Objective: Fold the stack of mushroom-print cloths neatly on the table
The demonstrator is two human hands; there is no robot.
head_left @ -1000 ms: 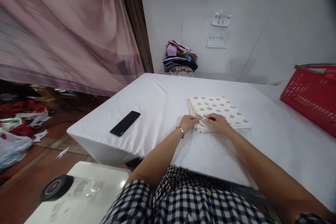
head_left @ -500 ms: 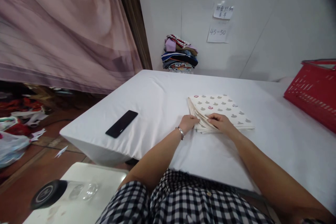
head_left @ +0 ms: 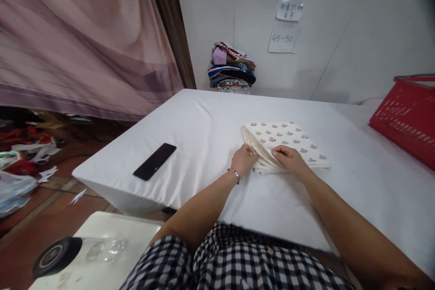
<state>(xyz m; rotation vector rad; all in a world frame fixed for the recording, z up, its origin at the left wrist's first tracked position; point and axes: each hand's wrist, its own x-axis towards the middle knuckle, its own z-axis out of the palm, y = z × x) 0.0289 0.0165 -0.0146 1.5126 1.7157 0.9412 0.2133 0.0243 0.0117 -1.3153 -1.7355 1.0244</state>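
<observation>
My left hand [head_left: 244, 160] and right hand [head_left: 290, 158] pinch a cream, grey-patterned folded cloth [head_left: 287, 135], whose loosely parted layers could slip askew.

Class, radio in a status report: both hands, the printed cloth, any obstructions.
Left hand and right hand: fingers pinching folded printed cloth, near-left edge lifted. Cloth on white table. Phone and red basket off to either side, neither touching cloth.

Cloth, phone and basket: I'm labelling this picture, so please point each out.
Cloth [head_left: 286, 139]: head view, on its patterned top.
Phone [head_left: 155, 161]: head view, middle of its dark face.
Basket [head_left: 409, 115]: head view, red side wall.
</observation>
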